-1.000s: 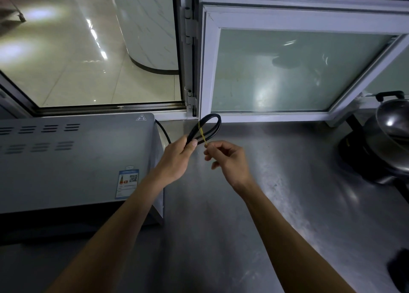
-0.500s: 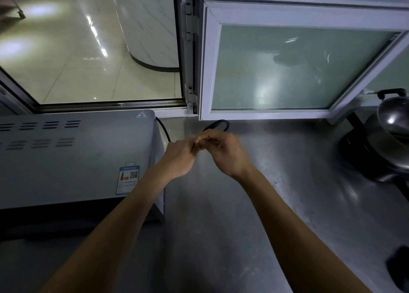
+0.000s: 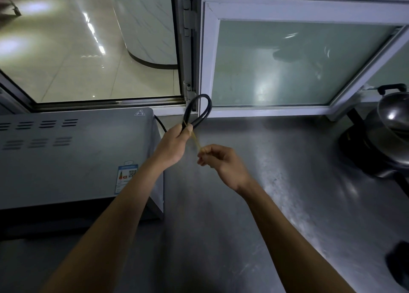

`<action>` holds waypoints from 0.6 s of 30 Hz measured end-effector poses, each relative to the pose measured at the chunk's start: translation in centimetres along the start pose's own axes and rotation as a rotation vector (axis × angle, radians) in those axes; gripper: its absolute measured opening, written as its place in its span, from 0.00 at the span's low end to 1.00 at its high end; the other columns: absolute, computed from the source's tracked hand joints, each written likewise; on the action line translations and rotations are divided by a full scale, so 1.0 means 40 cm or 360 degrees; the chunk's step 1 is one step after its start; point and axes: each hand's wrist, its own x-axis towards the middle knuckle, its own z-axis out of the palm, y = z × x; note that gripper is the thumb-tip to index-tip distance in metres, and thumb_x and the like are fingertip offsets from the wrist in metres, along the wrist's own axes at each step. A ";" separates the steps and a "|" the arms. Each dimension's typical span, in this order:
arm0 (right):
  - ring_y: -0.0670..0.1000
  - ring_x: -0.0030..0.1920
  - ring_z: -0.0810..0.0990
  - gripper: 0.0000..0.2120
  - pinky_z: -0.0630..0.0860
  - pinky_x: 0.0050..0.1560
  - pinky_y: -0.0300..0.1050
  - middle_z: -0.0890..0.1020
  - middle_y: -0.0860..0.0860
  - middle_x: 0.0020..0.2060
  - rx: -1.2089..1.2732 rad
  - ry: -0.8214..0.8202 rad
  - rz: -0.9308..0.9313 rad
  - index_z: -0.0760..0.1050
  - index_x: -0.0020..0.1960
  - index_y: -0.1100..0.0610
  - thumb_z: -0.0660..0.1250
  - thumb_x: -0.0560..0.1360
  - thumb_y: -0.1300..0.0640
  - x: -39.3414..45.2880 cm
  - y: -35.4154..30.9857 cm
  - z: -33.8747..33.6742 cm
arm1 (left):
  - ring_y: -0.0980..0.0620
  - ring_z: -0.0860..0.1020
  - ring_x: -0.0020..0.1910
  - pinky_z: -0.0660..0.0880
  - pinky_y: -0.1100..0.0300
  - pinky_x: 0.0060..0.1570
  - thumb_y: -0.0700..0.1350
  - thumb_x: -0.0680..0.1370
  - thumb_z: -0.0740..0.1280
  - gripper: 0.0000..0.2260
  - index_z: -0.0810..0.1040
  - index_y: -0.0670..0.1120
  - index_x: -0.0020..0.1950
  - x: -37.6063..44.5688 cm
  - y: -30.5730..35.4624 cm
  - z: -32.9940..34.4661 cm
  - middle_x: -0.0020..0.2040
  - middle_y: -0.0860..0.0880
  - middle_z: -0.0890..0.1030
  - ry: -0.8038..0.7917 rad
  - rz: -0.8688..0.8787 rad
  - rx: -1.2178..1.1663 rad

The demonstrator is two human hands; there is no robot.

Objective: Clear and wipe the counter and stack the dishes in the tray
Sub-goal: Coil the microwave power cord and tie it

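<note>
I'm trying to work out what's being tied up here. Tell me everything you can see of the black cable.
The black cable looks like a smooth, rubbery power cord, folded into a doubled loop that stands up above the left hand, which grips its gathered base over the steel counter. A thin yellowish band runs taut from that base to the right hand, which pinches its end. A further stretch curves behind the grey appliance.
</note>
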 end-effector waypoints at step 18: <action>0.58 0.49 0.82 0.11 0.74 0.57 0.39 0.84 0.57 0.37 0.0189 -0.0064 -0.0222 0.79 0.34 0.59 0.58 0.68 0.64 -0.055 -0.064 -0.022 | 0.50 0.66 0.34 0.64 0.51 0.38 0.60 0.77 0.55 0.23 0.69 0.40 0.40 -0.014 -0.023 0.026 0.34 0.47 0.68 -0.0059 0.0029 0.0199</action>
